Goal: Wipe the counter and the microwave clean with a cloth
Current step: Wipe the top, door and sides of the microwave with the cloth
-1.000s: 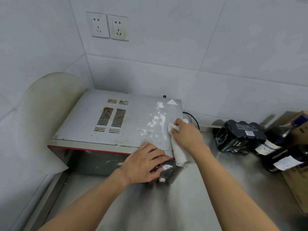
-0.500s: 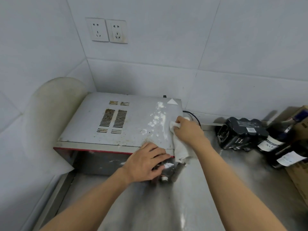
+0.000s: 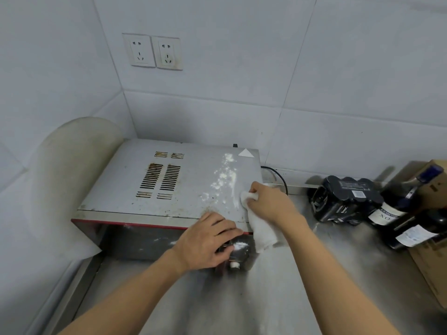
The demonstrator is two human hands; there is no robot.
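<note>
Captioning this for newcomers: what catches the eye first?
The white powder spilled over the right side of the microwave top stands out. Beside it the right hand grips a white cloth at the microwave's right edge; the left hand rests on its front corner.

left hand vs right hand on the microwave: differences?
The right hand grips a crumpled white cloth; the left hand holds nothing. The right hand's fingers are curled, at the right edge of the grey metal microwave beside white powder; the left hand lies flat, fingers straight, over the front edge. Both are bare and rest on the microwave's top.
</note>
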